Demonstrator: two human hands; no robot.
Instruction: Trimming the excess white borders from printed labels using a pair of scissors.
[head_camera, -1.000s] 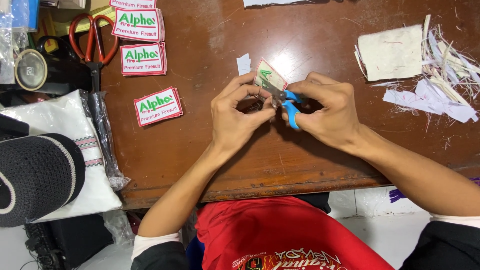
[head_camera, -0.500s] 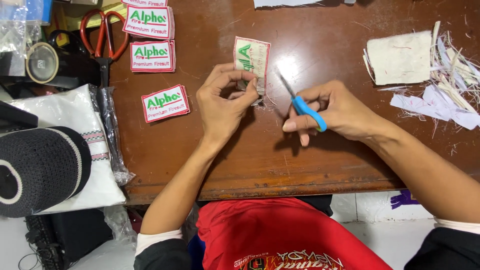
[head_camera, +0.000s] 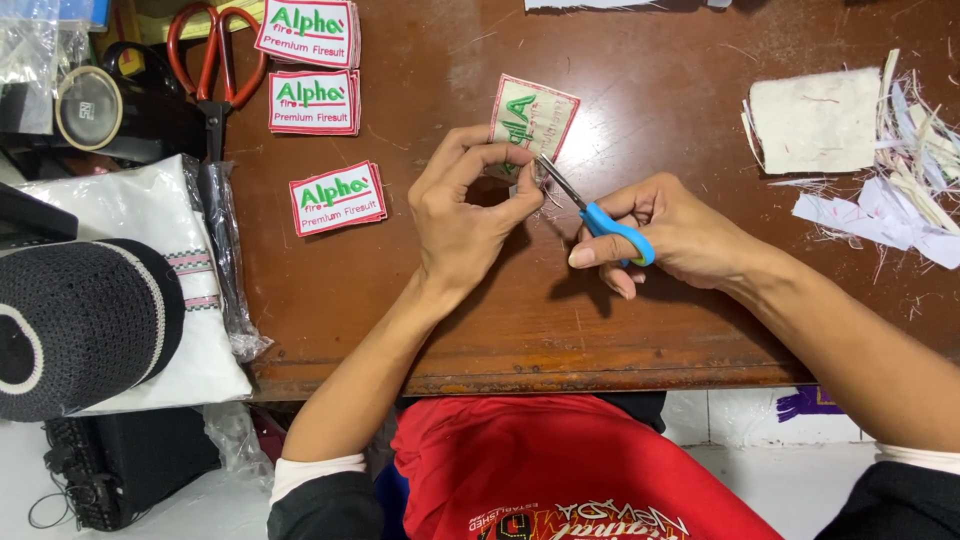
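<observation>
The brown wooden table (head_camera: 640, 300) carries everything. At its left edge lies a folded white cloth in a clear plastic bag (head_camera: 150, 270), with a black knitted cap (head_camera: 80, 325) resting on it. At the right edge sits a heap of white fabric scraps and trimmed strips (head_camera: 880, 170), which suggests a good deal of cutting is already done. Three small stacks of finished patches (head_camera: 315, 100), white with red borders and green lettering, lie at upper left beside big red-handled scissors (head_camera: 215, 70).

The left hand (head_camera: 465, 215) pinches one more patch (head_camera: 532, 120) between thumb and fingertips, holding it tilted just above the table's middle. The right hand (head_camera: 670, 235) is closed around small blue-handled scissors (head_camera: 600, 215), whose tips touch the patch's lower edge. This patch seems to be mid-trim; whether more untrimmed ones wait cannot be told.
</observation>
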